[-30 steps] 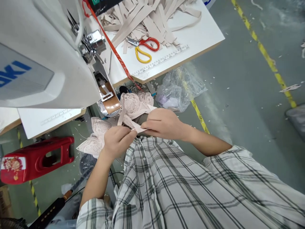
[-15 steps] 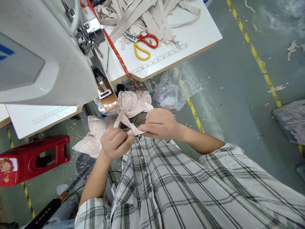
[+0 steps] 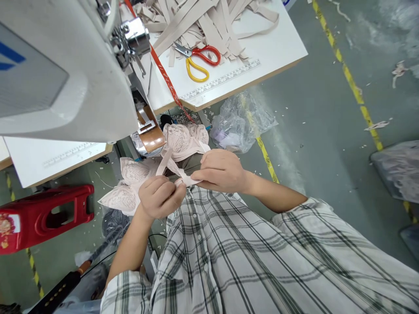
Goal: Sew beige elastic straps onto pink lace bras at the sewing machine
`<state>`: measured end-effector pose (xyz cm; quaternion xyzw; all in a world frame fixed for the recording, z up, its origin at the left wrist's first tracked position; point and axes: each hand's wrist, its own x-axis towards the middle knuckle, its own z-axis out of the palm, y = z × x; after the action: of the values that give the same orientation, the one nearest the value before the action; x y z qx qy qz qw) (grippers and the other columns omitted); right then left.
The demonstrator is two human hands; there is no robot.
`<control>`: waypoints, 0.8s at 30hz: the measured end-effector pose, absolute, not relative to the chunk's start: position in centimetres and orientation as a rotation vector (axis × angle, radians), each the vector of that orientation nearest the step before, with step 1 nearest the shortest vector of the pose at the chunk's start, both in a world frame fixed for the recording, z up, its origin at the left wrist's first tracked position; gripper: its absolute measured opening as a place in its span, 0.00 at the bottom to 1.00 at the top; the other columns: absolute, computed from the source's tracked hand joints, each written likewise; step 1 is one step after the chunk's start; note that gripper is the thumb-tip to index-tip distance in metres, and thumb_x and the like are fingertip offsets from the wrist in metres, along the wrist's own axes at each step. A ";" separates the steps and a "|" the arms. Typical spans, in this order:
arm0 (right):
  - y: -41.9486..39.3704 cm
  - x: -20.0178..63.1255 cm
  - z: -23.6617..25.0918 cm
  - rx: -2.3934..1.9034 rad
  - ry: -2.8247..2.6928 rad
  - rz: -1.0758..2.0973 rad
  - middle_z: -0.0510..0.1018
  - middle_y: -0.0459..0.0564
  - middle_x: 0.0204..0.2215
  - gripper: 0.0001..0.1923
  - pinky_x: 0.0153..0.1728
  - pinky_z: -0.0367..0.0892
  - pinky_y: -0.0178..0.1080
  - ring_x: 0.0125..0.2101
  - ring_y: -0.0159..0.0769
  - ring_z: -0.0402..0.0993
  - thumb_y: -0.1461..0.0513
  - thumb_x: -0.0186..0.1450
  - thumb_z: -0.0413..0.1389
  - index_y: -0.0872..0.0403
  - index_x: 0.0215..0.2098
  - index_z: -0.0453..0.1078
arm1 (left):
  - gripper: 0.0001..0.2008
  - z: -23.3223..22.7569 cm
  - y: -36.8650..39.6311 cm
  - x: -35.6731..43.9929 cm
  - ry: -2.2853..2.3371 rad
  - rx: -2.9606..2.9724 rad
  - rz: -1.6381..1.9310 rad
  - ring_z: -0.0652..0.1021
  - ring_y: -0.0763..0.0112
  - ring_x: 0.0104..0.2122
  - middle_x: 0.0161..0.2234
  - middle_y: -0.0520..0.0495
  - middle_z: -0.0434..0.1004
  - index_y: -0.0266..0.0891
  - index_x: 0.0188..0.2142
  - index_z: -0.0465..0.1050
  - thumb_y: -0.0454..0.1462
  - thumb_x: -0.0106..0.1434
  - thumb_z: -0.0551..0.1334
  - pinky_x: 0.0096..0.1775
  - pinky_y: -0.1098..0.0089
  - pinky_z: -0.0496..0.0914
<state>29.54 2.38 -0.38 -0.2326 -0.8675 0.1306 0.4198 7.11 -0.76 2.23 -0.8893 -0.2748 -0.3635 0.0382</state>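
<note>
My left hand [image 3: 161,196] is closed in a pinch on the band of a pale pink lace bra. Just to its right, my right hand [image 3: 222,171] grips the same band, its thumb and finger pressed on the fabric. Between the two hands a short piece of the band [image 3: 187,179] shows, with a narrow strap rising above it. Lace bra cups [image 3: 180,138] hang beyond my hands, below the sewing machine's curved arm [image 3: 152,141]. More lace cups [image 3: 122,198] lie to the left of my left hand. The fingertips hide the exact edge being held.
A white sewing machine [image 3: 81,100] fills the upper left. On the white table [image 3: 281,48] lie scissors [image 3: 198,65] with red and yellow handles and a heap of beige strips [image 3: 209,32]. A red stool [image 3: 72,209] stands left; a clear plastic bag [image 3: 242,126] lies on the floor.
My view has shifted slightly, so the machine and table sit a little further right. Both hands keep their hold on the bra band, with almost no movement.
</note>
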 end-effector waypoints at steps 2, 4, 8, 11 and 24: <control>2.4 29.5 -0.4 -0.584 -2.180 0.339 0.72 0.42 0.22 0.08 0.31 0.60 0.40 0.26 0.30 0.66 0.59 0.73 0.52 0.49 0.37 0.70 | 0.10 2.2 -0.8 7.1 -0.849 -2.721 -1.113 0.72 0.74 0.22 0.20 0.55 0.67 0.41 0.33 0.72 0.26 0.60 0.66 0.26 0.72 0.70; 2.4 29.4 -0.4 -0.576 -2.159 0.342 0.72 0.42 0.22 0.06 0.31 0.60 0.39 0.25 0.30 0.65 0.60 0.72 0.53 0.50 0.37 0.70 | 0.09 2.2 -0.9 7.0 -0.851 -2.722 -1.120 0.72 0.74 0.22 0.20 0.55 0.67 0.41 0.34 0.72 0.26 0.59 0.65 0.25 0.71 0.70; 2.4 29.2 -0.7 -0.555 -2.116 0.333 0.72 0.41 0.22 0.04 0.30 0.61 0.37 0.25 0.30 0.67 0.59 0.70 0.56 0.51 0.41 0.71 | 0.09 2.2 -1.0 6.9 -0.856 -2.735 -1.119 0.73 0.73 0.22 0.20 0.55 0.68 0.41 0.34 0.72 0.25 0.59 0.65 0.26 0.71 0.71; 2.4 29.2 -0.9 -0.555 -2.130 0.344 0.73 0.41 0.23 0.09 0.31 0.61 0.37 0.26 0.30 0.68 0.59 0.70 0.58 0.52 0.47 0.72 | 0.10 2.1 -1.0 6.8 -0.837 -2.742 -1.129 0.73 0.72 0.23 0.21 0.55 0.68 0.41 0.34 0.73 0.25 0.59 0.65 0.27 0.70 0.72; 2.2 29.3 -1.1 -0.572 -2.203 0.379 0.73 0.42 0.24 0.09 0.33 0.62 0.37 0.28 0.30 0.68 0.57 0.72 0.54 0.50 0.48 0.72 | 0.10 1.8 -1.2 6.7 -0.851 -2.765 -1.150 0.73 0.73 0.23 0.21 0.55 0.69 0.42 0.36 0.73 0.25 0.59 0.64 0.27 0.70 0.72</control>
<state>29.33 2.19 -1.09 -0.2266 -0.8728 0.1503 0.4053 6.66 -1.18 1.76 -0.8880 -0.2733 -0.3695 0.0143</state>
